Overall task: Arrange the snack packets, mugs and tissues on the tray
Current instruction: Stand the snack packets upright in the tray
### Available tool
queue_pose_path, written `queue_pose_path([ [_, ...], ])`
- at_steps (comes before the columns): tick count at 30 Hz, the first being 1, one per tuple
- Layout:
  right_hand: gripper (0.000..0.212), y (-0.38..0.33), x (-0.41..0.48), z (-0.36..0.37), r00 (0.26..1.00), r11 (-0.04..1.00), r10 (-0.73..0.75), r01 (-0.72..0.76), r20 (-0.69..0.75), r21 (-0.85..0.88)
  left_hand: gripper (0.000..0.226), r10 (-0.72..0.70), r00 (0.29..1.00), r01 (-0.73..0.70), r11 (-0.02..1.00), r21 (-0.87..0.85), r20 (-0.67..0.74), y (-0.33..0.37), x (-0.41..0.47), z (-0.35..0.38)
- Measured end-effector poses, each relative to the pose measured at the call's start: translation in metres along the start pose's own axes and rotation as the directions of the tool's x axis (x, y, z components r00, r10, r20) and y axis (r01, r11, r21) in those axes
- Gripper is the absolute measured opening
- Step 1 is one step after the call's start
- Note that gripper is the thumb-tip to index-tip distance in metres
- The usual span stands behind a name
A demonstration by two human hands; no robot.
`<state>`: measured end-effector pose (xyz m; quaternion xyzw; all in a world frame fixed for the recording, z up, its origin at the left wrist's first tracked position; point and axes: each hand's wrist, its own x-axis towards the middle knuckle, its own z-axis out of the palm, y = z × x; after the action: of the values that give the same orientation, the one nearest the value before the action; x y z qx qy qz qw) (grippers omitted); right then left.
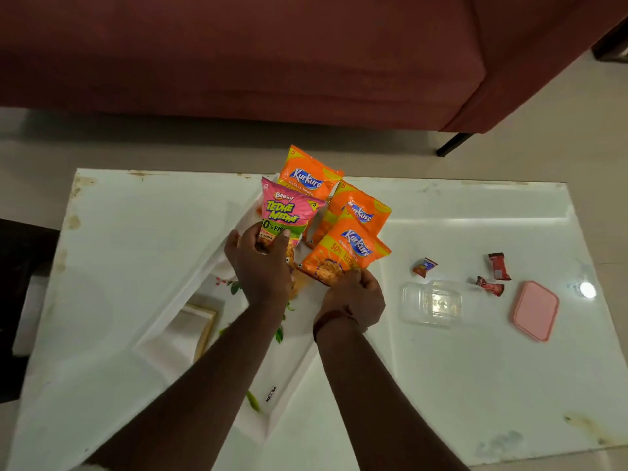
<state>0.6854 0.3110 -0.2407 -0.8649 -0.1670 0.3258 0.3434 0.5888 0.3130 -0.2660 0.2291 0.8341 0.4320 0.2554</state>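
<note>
A white tray (pixel 170 321) with a leaf print lies diagonally on the white table. My left hand (pixel 260 263) grips the lower end of a pink Bingo packet (pixel 287 212) over the tray's far end. My right hand (pixel 353 297) pinches the bottom corner of an orange Kurkure packet (pixel 346 253). Two more orange Kurkure packets (pixel 307 175) (pixel 363 207) lie behind them at the tray's far end. A folded stack of tissues (pixel 200 321) rests in the tray's left part. No mugs are in view.
To the right on the table lie a clear plastic box (pixel 431 302), a pink lid (pixel 535 311) and three small red wrapped sweets (pixel 424 266). A dark red sofa (pixel 238 56) stands beyond the table. A dark object sits at the left edge.
</note>
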Motion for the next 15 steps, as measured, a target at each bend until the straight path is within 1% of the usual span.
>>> queue_pose_path([
  [2, 0.027, 0.001, -0.003, 0.001, 1.0, 0.998, -0.009, 0.01, 0.006, -0.059, 0.044, 0.004, 1.0, -0.004, 1.0, 0.001, -0.025, -0.002, 0.0, 0.005],
  [4, 0.027, 0.003, -0.003, 0.002, 1.0, 0.995, -0.022, 0.022, 0.002, -0.099, 0.044, 0.018, 1.0, -0.018, 1.0, 0.02, -0.016, -0.004, -0.001, 0.009],
  [6, 0.025, 0.007, -0.002, 0.002, 0.999, 0.995, -0.053, 0.053, 0.007, -0.085, 0.048, 0.031, 1.0, -0.031, 0.999, 0.041, -0.003, -0.006, -0.002, 0.012],
  [8, 0.027, 0.014, 0.0, 0.0, 0.99, 0.99, -0.136, 0.137, 0.043, -0.023, 0.058, 0.036, 0.999, -0.037, 0.998, 0.059, 0.019, -0.007, -0.004, 0.013],
  [10, 0.037, 0.025, 0.001, -0.008, 0.951, 0.952, -0.302, 0.305, 0.07, -0.025, 0.072, 0.04, 0.998, -0.044, 0.995, 0.089, 0.044, -0.009, -0.009, 0.01],
  [11, 0.044, 0.033, 0.002, -0.014, 0.901, 0.9, -0.423, 0.43, 0.094, -0.068, 0.077, 0.061, 0.997, -0.067, 0.99, 0.122, 0.053, -0.011, -0.013, 0.006],
  [12, 0.049, 0.042, 0.003, -0.021, 0.82, 0.811, -0.554, 0.571, 0.145, -0.129, 0.08, 0.101, 0.993, -0.11, 0.98, 0.163, 0.061, -0.015, -0.018, 0.002],
  [13, 0.053, 0.051, 0.003, -0.029, 0.707, 0.681, -0.671, 0.707, 0.223, -0.194, 0.082, 0.16, 0.985, -0.171, 0.963, 0.206, 0.069, -0.019, -0.023, -0.004],
  [14, 0.057, 0.06, 0.004, -0.035, 0.575, 0.519, -0.753, 0.818, 0.32, -0.249, 0.082, 0.233, 0.969, -0.247, 0.937, 0.248, 0.085, -0.024, -0.027, -0.01],
  [15, 0.06, 0.068, 0.007, -0.039, 0.438, 0.346, -0.794, 0.896, 0.421, -0.28, 0.082, 0.312, 0.943, -0.333, 0.898, 0.288, 0.119, -0.03, -0.029, -0.016],
])
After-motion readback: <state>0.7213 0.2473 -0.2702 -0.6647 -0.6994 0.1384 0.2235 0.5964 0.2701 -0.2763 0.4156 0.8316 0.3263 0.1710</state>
